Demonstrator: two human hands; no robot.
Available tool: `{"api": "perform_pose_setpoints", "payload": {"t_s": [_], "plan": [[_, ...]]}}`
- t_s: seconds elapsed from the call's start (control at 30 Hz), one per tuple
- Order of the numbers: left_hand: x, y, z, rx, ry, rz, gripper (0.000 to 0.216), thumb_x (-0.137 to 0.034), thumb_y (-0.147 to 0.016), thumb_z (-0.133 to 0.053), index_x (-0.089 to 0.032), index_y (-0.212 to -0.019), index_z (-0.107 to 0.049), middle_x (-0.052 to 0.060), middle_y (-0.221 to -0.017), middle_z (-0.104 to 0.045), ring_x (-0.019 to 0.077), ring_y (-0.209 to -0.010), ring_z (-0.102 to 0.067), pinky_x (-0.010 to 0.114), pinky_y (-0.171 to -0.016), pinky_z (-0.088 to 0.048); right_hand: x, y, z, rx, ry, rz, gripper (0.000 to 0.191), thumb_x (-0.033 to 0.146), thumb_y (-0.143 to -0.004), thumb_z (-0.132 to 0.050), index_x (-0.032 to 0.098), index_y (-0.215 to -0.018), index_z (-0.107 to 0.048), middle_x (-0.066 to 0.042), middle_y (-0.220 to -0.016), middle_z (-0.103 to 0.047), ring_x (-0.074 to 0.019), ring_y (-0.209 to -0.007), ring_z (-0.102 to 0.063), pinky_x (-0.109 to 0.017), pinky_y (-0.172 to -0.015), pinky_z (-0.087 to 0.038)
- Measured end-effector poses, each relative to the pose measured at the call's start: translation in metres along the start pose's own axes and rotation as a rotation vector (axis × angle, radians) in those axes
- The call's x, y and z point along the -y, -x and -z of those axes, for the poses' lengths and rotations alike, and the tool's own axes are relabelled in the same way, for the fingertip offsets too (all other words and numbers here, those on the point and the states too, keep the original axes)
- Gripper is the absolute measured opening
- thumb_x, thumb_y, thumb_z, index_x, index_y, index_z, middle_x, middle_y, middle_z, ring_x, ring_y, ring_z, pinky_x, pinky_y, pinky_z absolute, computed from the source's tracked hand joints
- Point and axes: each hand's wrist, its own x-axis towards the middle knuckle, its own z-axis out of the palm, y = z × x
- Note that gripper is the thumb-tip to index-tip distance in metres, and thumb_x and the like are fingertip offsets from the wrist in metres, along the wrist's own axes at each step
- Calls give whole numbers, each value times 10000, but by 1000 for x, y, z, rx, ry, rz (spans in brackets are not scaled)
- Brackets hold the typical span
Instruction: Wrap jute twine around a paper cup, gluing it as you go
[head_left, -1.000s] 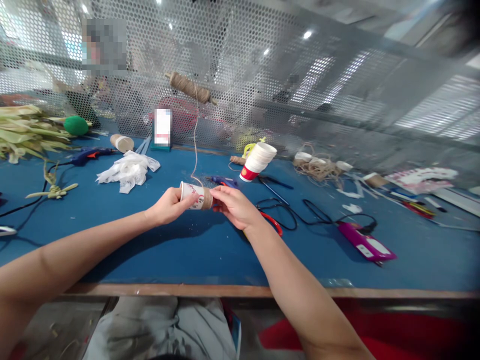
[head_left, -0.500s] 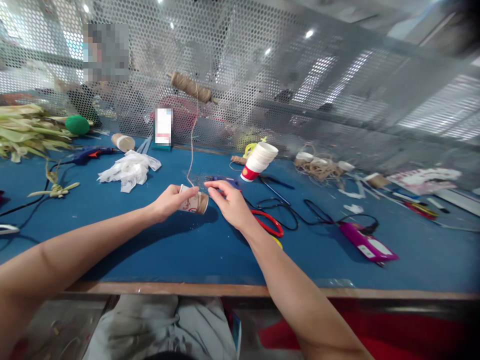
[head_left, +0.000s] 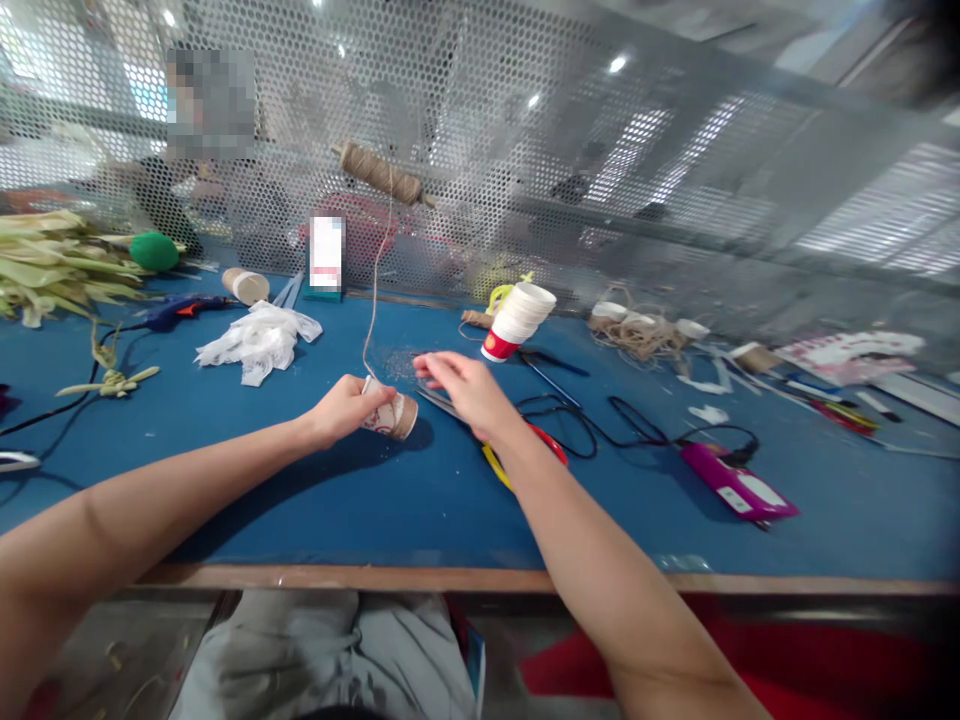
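Note:
My left hand point(head_left: 349, 410) is closed around a paper cup point(head_left: 390, 415) tipped on its side, its base end partly wrapped in brown twine. From the cup a strand of twine point(head_left: 375, 290) runs up to a twine spool point(head_left: 381, 172) mounted on the mesh panel. My right hand point(head_left: 461, 385) hovers to the right of the cup, apart from it, fingers loosely bent and nothing visible in them. Beneath that hand and forearm lie scissors point(head_left: 496, 466) with red and yellow handles, partly covered.
Stacked paper cups point(head_left: 517, 322) lean behind my right hand. White lace point(head_left: 259, 335), a glue gun point(head_left: 180, 310) and corn husks point(head_left: 45, 265) lie left. A purple power strip point(head_left: 739, 482) with black cable sits right. The perforated metal panel point(head_left: 480, 130) closes off the back.
My right hand has drawn away from the cup to the right, uncovering scissor blades. The cup in my left hand has dipped slightly, and the twine strand has shifted left.

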Motion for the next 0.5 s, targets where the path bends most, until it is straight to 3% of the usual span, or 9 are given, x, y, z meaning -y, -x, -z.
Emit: {"api": "perform_pose_setpoints", "payload": {"t_s": [0.07, 0.1, 0.13, 0.27, 0.5], "plan": [[0, -1, 0, -11, 0, 13, 286, -366, -662, -539, -94, -615, -613, -3, -491, -537, 78, -449, -437, 204, -480, -321, -8, -15, 19, -154, 362, -66, 264, 298, -771, -464, 140, -924, -609, -104, -904, -640, -184, -828, -585, -298, -735, -426], [0, -1, 0, -17, -7, 21, 286, -366, -661, -539, -92, -611, -609, 0, -495, -540, 81, -454, -442, 206, -484, -325, -14, -21, 27, -176, 573, -156, 221, 253, -748, -483, 150, -890, -617, -105, -904, -638, -195, -852, -576, -295, -739, -414], [1, -1, 0, -24, -19, 29, 287, -366, -660, -539, -92, -605, -603, 2, -497, -540, 82, -457, -442, 207, -484, -327, -20, -27, 34, -160, 632, -216, 170, 209, -704, -527, 136, -817, -629, -122, -856, -641, -221, -848, -574, -303, -722, -408], [2, -2, 1, -33, -91, 42, 302, -379, -670, -520, -93, -604, -591, 0, -503, -532, 82, -467, -431, 210, -482, -323, -44, -41, 43, -42, 674, -379, 56, 163, -588, -613, 122, -557, -590, -82, -533, -593, -216, -637, -586, -264, -569, -394], [0, -3, 4, -48, -199, 10, 327, -401, -685, -480, -101, -591, -571, -8, -510, -497, 81, -474, -400, 216, -477, -299, -55, -41, 37, -58, 540, -447, 29, 124, -625, -579, 97, -630, -571, -73, -538, -584, -169, -538, -565, -235, -497, -393]]}}
